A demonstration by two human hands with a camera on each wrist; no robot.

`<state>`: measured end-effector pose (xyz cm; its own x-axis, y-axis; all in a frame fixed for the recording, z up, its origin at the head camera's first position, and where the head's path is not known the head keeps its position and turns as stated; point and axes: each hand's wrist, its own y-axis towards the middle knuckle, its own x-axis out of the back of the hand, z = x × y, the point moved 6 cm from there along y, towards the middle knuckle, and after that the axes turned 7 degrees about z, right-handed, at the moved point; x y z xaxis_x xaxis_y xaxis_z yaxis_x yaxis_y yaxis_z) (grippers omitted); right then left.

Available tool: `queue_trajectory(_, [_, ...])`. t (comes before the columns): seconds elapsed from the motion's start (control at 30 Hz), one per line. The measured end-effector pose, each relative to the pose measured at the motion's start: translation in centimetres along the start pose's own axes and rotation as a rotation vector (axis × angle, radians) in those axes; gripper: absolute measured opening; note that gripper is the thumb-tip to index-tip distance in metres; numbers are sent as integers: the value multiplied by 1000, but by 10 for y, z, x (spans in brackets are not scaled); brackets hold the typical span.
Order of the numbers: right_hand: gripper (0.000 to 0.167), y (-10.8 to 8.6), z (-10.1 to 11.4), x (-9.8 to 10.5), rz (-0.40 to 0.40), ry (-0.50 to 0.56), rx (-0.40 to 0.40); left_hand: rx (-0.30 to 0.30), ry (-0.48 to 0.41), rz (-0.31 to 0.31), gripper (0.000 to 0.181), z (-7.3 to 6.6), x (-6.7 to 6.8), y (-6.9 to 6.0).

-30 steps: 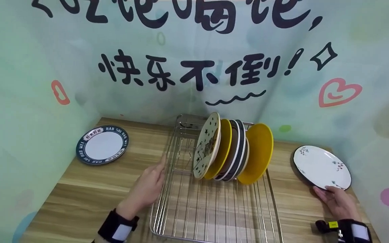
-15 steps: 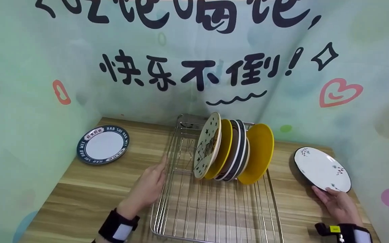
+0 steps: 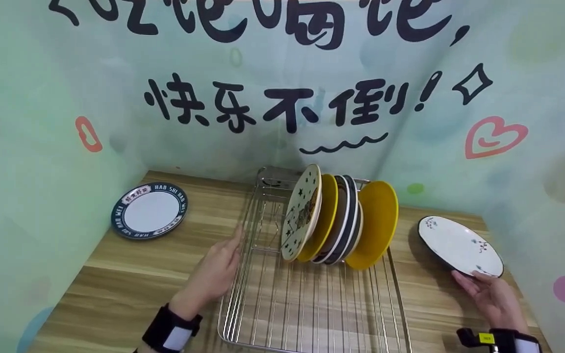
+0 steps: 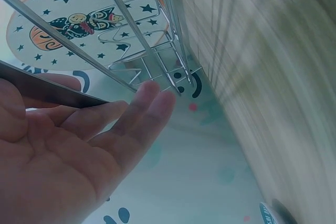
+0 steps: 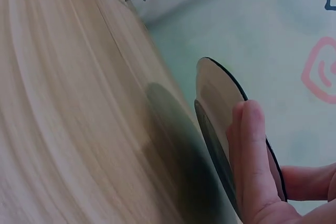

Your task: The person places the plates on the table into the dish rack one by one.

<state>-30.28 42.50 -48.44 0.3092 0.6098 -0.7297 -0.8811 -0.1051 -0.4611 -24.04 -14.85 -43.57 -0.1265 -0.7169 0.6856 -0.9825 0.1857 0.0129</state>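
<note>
My right hand (image 3: 493, 296) pinches the near rim of a white plate (image 3: 461, 245) with a dark edge and small floral sprigs. Its fingers lie under the plate (image 5: 218, 90), which hangs tilted above the table with a shadow beneath. At the left side of the wire dish rack (image 3: 282, 294) is my left hand (image 3: 218, 269). In the left wrist view, the hand (image 4: 68, 166) holds a dark flat strip of the rack between thumb and fingers, two fingertips extending past it. A star-patterned plate (image 3: 296, 220) stands upright in the rack, in front of several other plates.
A white plate with a dark lettered rim (image 3: 150, 211) lies flat at the table's left. Yellow plates, including the rightmost one (image 3: 378, 223), lean in the rack's back half. Printed cloth walls (image 3: 204, 152) bound the wooden table (image 3: 130, 284) at the back and sides.
The right hand has lifted the floral plate a little and brought it slightly left, tilting it more. My left hand and the rack have stayed in place.
</note>
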Motion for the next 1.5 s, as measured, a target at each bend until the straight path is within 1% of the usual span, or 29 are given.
queue_trajectory(0.07, [30,-2,-2,-4,2,-38,5,4,-4,2,60,0,0,0])
queue_trajectory(0.17, [16,-5,-2,-12,31,-95,29,6,-4,0,60,1,0,1])
queue_trajectory(0.23, [11,-7,-3,-18,51,-107,42,-12,10,-10,59,1,0,1])
queue_trajectory(0.33, [12,-12,-3,-26,73,-122,59,-51,27,-24,59,-1,0,1])
queue_trajectory(0.4, [14,-16,-3,-32,99,-130,78,-63,37,-27,60,-1,1,1])
queue_trajectory(0.47, [12,-19,-2,-39,143,-147,109,-51,35,-23,61,-1,1,0])
queue_trajectory(0.6, [9,-24,0,-56,246,-172,166,-2,33,-12,60,0,2,-1])
queue_trajectory(0.67, [9,-27,0,-64,278,-176,185,10,25,-7,61,1,1,-1])
queue_trajectory(0.83, [11,-38,3,-83,329,-153,231,5,11,-7,61,-1,1,-2])
queue_trajectory(1.03, [17,-51,6,-109,420,-109,296,7,8,0,61,-1,2,-2])
queue_trajectory(1.17, [16,-59,10,-129,448,-109,328,19,9,3,60,-1,2,-2])
queue_trajectory(1.4, [14,-72,17,-163,494,-186,353,-29,3,-12,60,-3,2,-1])
queue_trajectory(1.5, [13,-78,17,-178,515,-235,356,-32,3,-14,60,-3,3,-1])
